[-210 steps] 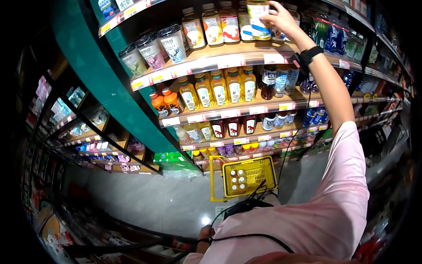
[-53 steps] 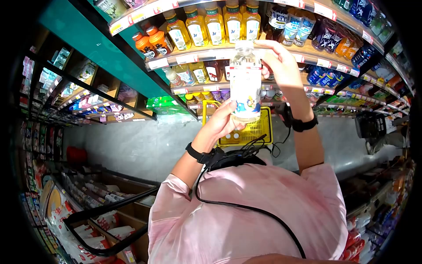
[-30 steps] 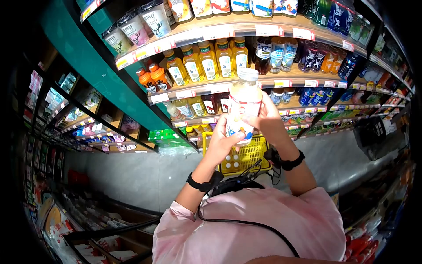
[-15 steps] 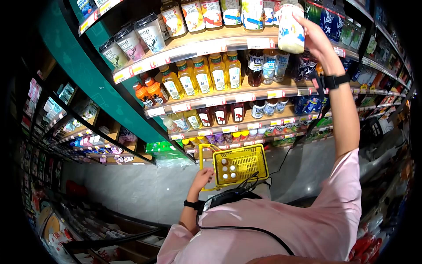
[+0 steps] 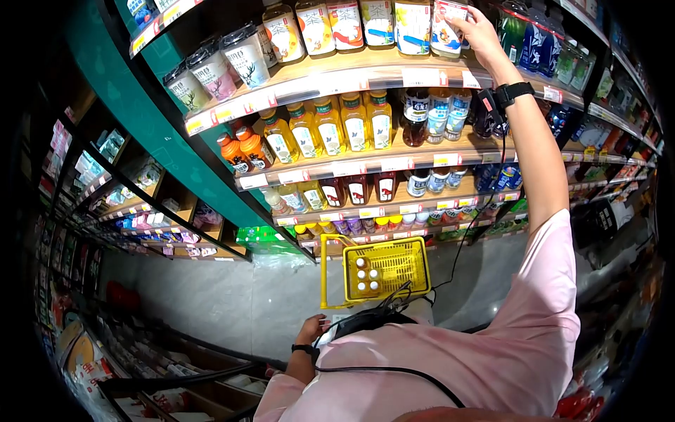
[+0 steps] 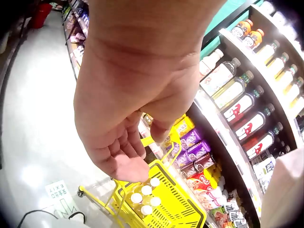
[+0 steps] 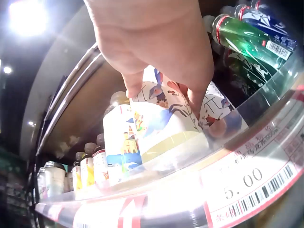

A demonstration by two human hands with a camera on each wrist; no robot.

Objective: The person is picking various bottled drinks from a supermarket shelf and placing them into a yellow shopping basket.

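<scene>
On the upper shelf (image 5: pixel 313 79), my right hand (image 5: pixel 481 36) grips a clear drink bottle (image 5: pixel 448 32) with a white illustrated label, pale liquid inside. The right wrist view shows thumb and fingers round this bottle (image 7: pixel 166 123), its base right at the clear shelf lip. A similar labelled bottle (image 7: pixel 119 133) stands beside it, and another (image 7: pixel 218 111) partly shows behind the fingers. My left hand (image 5: pixel 311 329) hangs low by the waist, fingers loosely curled, holding nothing. In the left wrist view that hand (image 6: pixel 133 95) overlaps the yellow basket (image 6: pixel 183 204) below.
The yellow basket (image 5: pixel 404 267) stands on the floor, with several white-capped bottles (image 5: pixel 362 274) inside. Lower shelves hold yellow tea bottles (image 5: pixel 329 130) and other drinks. Lidded cups (image 5: pixel 242 60) stand at the upper left. A black cable (image 5: pixel 467 239) runs down from my right wrist.
Both hands held the bottle in front of the body. The left hand let go and dropped to the waist; the right hand carried the bottle up and right, into the upper-shelf row.
</scene>
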